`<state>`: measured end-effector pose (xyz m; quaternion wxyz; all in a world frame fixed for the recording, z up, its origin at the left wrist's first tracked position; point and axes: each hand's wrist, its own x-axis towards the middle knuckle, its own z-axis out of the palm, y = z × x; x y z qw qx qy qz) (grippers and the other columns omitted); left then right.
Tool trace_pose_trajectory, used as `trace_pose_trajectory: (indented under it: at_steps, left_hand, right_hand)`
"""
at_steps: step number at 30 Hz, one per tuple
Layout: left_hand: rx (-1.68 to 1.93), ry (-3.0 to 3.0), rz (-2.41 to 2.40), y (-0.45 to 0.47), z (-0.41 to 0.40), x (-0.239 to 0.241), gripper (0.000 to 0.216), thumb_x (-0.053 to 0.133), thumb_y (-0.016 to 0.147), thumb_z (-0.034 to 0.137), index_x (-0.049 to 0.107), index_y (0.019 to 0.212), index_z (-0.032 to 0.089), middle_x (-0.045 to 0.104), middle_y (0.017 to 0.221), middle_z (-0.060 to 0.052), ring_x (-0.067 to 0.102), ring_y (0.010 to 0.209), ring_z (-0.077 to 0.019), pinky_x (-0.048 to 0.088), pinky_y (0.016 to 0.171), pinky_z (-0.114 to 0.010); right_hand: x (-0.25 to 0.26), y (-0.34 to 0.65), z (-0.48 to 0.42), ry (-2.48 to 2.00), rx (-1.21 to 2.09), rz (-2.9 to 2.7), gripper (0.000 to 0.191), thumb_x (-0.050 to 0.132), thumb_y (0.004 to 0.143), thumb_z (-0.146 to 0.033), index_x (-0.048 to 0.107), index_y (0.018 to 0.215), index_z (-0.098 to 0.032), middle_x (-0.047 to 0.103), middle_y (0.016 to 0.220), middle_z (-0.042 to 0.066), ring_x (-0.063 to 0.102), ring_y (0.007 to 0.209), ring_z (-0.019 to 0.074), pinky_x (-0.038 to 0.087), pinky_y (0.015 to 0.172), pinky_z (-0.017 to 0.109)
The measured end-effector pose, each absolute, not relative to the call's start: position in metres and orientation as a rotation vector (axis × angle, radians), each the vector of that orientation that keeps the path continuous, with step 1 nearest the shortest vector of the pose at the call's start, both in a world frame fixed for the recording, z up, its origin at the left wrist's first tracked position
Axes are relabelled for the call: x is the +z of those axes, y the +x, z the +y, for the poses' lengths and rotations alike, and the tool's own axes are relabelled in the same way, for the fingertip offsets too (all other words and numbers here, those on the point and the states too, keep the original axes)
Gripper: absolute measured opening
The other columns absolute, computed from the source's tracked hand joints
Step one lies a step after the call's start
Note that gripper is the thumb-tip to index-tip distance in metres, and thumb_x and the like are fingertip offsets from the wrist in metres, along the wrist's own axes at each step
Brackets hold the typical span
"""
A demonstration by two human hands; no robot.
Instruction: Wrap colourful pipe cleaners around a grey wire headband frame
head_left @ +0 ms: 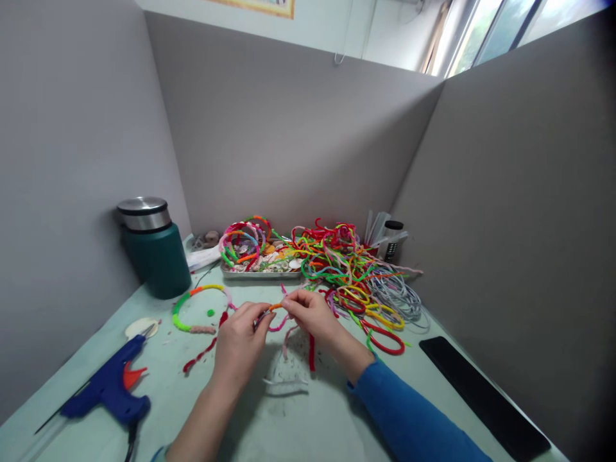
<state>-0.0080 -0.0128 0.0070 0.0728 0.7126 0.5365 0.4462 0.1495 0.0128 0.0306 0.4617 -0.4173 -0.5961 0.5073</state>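
Above the middle of the table, my left hand [244, 337] and my right hand [310, 314] meet fingertip to fingertip. Between them runs a short orange pipe cleaner [276, 307], pinched by both. Something dark or silvery shows in the left fingers, too small to name. Beneath my hands lie a red pipe cleaner piece [312, 353], a pink one and a whitish piece [287, 387]. To the left, a multicoloured pipe cleaner ring [177, 312], open on one side, lies flat, with a twisted dark red pipe cleaner [199, 357] beside it.
A blue glue gun [108, 382] lies at the left, near a teal flask [158, 256]. Behind are a metal tray [260, 275] of buttons with rings on it and a heap of pipe cleaners [332, 250]. Red-handled scissors [385, 339] and a black slab [476, 391] lie right. Grey partitions enclose the table.
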Motion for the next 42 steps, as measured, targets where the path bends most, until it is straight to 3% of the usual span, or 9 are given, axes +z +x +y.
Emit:
trace_pose_trajectory:
  at_steps: [12,21,25,29,35,42]
  left_hand:
    - [1.373,2.119,1.574,-0.006,-0.017,0.012,0.024,0.051,0.085,0.033,0.07,0.087,0.019,0.069,0.079,-0.003,0.061,0.071,-0.0148,0.042,0.067,-0.024]
    - [1.16,1.488,1.458,-0.01,-0.013,0.019,0.037,0.058,0.073,0.05,0.065,0.062,0.015,0.053,0.046,0.003,0.044,0.044,-0.0102,0.033,0.047,-0.021]
    - [1.134,1.384,1.402,-0.009,-0.009,0.015,0.038,0.059,0.071,0.051,0.068,0.075,0.014,0.058,0.053,0.002,0.042,0.04,-0.0088,0.033,0.043,-0.021]
    - [1.19,1.572,1.489,-0.006,-0.009,0.012,0.036,0.059,0.073,0.042,0.067,0.096,0.016,0.066,0.064,-0.001,0.054,0.049,-0.0134,0.04,0.047,-0.023]
    - [1.24,2.047,1.671,-0.006,-0.013,0.008,0.024,0.047,0.084,0.03,0.068,0.091,0.02,0.072,0.087,-0.005,0.065,0.076,-0.0189,0.046,0.068,-0.028]
    - [1.006,2.344,1.806,-0.006,-0.015,0.004,0.028,0.041,0.088,0.022,0.065,0.101,0.021,0.072,0.094,-0.005,0.066,0.083,-0.0193,0.044,0.07,-0.027]
  right_hand:
    - [0.028,0.151,0.016,-1.035,1.168,-1.514,0.02,0.062,0.071,-0.033,0.061,0.068,-0.014,0.048,0.055,-0.004,0.038,0.05,0.0075,0.031,0.049,0.021]
    - [0.025,0.152,0.016,-1.02,1.13,-1.614,0.016,0.061,0.074,-0.03,0.061,0.07,-0.014,0.051,0.06,-0.003,0.043,0.056,0.0085,0.032,0.051,0.02]
    - [0.026,0.152,0.016,-1.043,1.155,-1.565,0.018,0.061,0.073,-0.03,0.06,0.068,-0.013,0.048,0.056,-0.004,0.039,0.051,0.0077,0.03,0.049,0.02]
    - [0.028,0.151,0.015,-1.061,1.187,-1.506,0.02,0.061,0.072,-0.032,0.059,0.067,-0.013,0.046,0.054,-0.004,0.036,0.049,0.0074,0.029,0.047,0.021]
    - [0.029,0.15,0.015,-1.077,1.176,-1.511,0.02,0.062,0.069,-0.033,0.059,0.065,-0.014,0.047,0.055,-0.004,0.038,0.051,0.0079,0.03,0.049,0.021]
    - [0.025,0.15,0.018,-1.115,1.159,-1.523,0.018,0.062,0.069,-0.031,0.059,0.063,-0.014,0.049,0.055,-0.004,0.039,0.052,0.0082,0.032,0.051,0.021]
